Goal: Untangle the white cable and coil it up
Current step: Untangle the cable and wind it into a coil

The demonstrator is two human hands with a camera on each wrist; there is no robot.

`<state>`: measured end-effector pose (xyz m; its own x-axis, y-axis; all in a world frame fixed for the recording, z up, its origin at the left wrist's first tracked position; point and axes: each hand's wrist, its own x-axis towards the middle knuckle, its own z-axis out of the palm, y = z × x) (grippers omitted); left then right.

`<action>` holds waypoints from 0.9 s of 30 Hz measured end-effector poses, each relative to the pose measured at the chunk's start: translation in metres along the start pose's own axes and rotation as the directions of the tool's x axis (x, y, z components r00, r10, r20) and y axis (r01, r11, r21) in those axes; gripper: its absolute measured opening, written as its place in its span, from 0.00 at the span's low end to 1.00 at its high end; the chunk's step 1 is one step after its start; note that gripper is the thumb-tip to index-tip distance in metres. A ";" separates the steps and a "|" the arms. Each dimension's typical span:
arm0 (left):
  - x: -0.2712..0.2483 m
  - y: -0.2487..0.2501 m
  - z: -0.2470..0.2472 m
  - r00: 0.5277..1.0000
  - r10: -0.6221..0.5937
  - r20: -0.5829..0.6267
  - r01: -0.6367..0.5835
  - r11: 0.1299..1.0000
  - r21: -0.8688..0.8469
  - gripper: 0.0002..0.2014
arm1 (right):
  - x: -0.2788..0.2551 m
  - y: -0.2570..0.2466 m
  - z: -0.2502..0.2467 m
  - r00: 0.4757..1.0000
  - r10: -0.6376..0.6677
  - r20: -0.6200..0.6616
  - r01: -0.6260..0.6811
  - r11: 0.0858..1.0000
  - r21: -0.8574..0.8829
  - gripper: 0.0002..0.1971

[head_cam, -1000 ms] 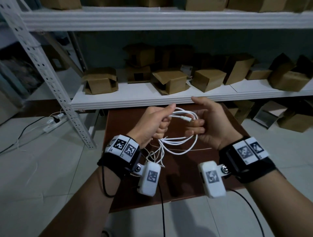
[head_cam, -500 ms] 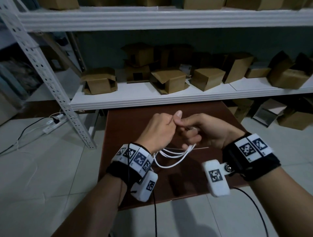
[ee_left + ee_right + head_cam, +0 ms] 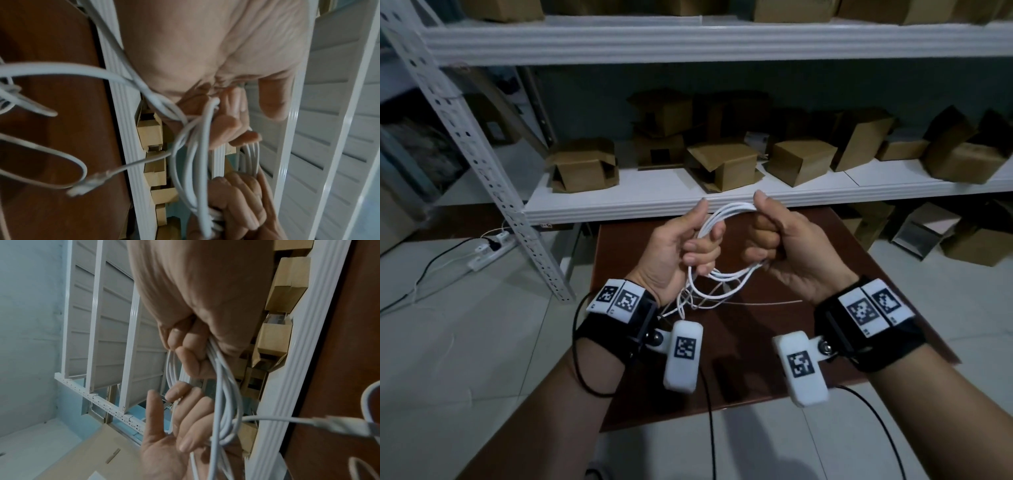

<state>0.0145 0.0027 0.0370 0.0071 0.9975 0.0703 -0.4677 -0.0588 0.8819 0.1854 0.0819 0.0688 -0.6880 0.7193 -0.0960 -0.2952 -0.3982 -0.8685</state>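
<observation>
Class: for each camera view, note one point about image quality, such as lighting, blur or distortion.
Head view: dim light, shelf edge bowed by the wide lens. Left wrist view: white cable connector end smeared by motion blur. Right wrist view: right hand close and soft, connector blurred at the right edge.

White cable [image 3: 722, 219] over a reddish-brown table [image 3: 804, 274]; behind the table, tan boxes [image 3: 726, 164] on a white shelf [image 3: 654, 192].

Both hands raised above a brown table [image 3: 774, 342]. White cable [image 3: 726, 212] gathered in several loops between them. Left hand [image 3: 681, 246] curled around one side of the loops, right hand [image 3: 777, 240] fisted on the other. Loose strands hanging below. Cardboard boxes [image 3: 726, 164] on a white shelf [image 3: 654, 195] behind.
</observation>
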 end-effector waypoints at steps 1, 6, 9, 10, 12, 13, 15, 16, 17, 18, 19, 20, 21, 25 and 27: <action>0.001 0.000 -0.002 1.000 0.010 -0.024 -0.010 1.000 0.024 0.22 | 0.000 0.002 -0.001 1.000 -0.018 -0.004 0.018 1.000 0.009 0.24; 0.005 -0.001 -0.006 0.968 0.163 -0.192 -0.095 0.942 0.322 0.24 | 0.000 0.016 -0.002 0.995 -0.041 0.085 0.053 0.989 -0.141 0.23; 0.005 -0.001 -0.006 0.949 0.241 -0.202 -0.126 0.880 0.458 0.26 | 0.001 0.014 -0.009 0.979 0.031 0.203 0.016 0.973 -0.230 0.21; 0.005 -0.001 -0.006 0.945 0.264 -0.195 -0.135 0.854 0.502 0.26 | 0.001 0.011 -0.013 0.969 0.057 0.240 0.008 0.965 -0.262 0.20; 0.004 0.000 -0.003 0.935 0.312 -0.168 -0.154 0.785 0.600 0.27 | 0.002 0.006 -0.021 0.949 0.114 0.295 -0.010 0.943 -0.332 0.14; 0.004 -0.001 -0.001 0.934 0.330 -0.139 -0.165 0.741 0.651 0.27 | 0.002 0.004 -0.024 0.940 0.147 0.309 -0.021 0.927 -0.375 0.12; 0.006 -0.006 0.003 0.942 0.326 -0.079 -0.164 0.654 0.738 0.27 | 0.002 0.003 -0.023 0.938 0.198 0.285 -0.024 0.857 -0.514 0.10; 0.007 -0.010 0.005 0.949 0.308 -0.067 -0.149 0.625 0.766 0.26 | 0.001 0.002 -0.020 0.944 0.210 0.255 -0.021 0.808 -0.588 0.09; 0.008 -0.013 0.008 0.953 0.293 -0.070 -0.132 0.616 0.776 0.24 | -0.001 0.002 -0.016 0.955 0.212 0.207 -0.028 0.761 -0.648 0.11; 0.008 -0.016 0.011 0.957 0.281 -0.076 -0.122 0.623 0.772 0.24 | -0.002 0.003 -0.012 0.969 0.198 0.148 -0.042 0.724 -0.689 0.14; 0.009 -0.018 0.013 0.957 0.277 -0.082 -0.119 0.637 0.761 0.23 | -0.003 0.004 -0.010 0.981 0.169 0.099 -0.051 0.706 -0.706 0.18; 0.009 -0.018 0.013 0.958 0.277 -0.080 -0.128 0.656 0.743 0.23 | -0.005 0.004 -0.008 0.989 0.135 0.065 -0.051 0.713 -0.700 0.19; 0.008 -0.016 0.013 0.961 0.267 -0.068 -0.140 0.688 0.712 0.23 | -0.005 0.005 -0.007 0.994 0.101 0.040 -0.049 0.744 -0.666 0.16; 0.000 -0.005 0.010 0.994 0.106 -0.025 -0.075 0.837 0.541 0.21 | -0.005 0.001 -0.005 0.993 0.059 -0.103 -0.096 0.914 -0.394 0.08; -0.001 -0.005 0.008 0.994 0.107 0.001 -0.090 0.840 0.535 0.21 | -0.004 0.002 -0.006 0.985 0.070 -0.161 -0.114 0.953 -0.282 0.19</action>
<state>0.0236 0.0013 0.0365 -0.0421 0.9855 0.1641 0.0796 -0.1604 0.9838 0.1916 0.0811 0.0649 -0.5916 0.7717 -0.2333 -0.0163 -0.3008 -0.9536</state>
